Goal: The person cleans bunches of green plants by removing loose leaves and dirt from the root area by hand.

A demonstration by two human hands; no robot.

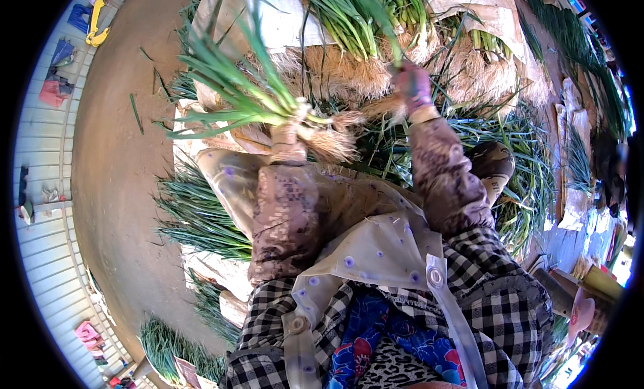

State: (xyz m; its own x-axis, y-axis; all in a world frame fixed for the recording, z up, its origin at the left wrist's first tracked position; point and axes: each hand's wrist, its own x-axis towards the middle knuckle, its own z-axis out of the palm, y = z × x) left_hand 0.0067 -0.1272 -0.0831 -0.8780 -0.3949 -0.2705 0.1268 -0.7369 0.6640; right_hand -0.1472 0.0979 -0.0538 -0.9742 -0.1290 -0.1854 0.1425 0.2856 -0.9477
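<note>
My left hand [290,135] is closed around a bunch of green onions [245,107]. Their leaves fan out to the left and away, and their pale, stringy roots [335,144] point right. Farther right, my right hand [412,87], somewhat blurred, grips a green onion [386,23] near its root end, the leaves stretching away from me. Just beyond both hands lies a row of green onions [342,30] with a thick fringe of tan roots [355,74] facing me. Loose green leaves [386,144] cover the area between and below my hands.
Bundles of green onions [201,208] lie along my left side, with more heaped leaves [530,161] on my right. Pale sacking [231,17] covers part of the far row. A brown floor [121,188] stretches left toward a light panelled wall [43,168]. A yellow object [98,17] is at the far left.
</note>
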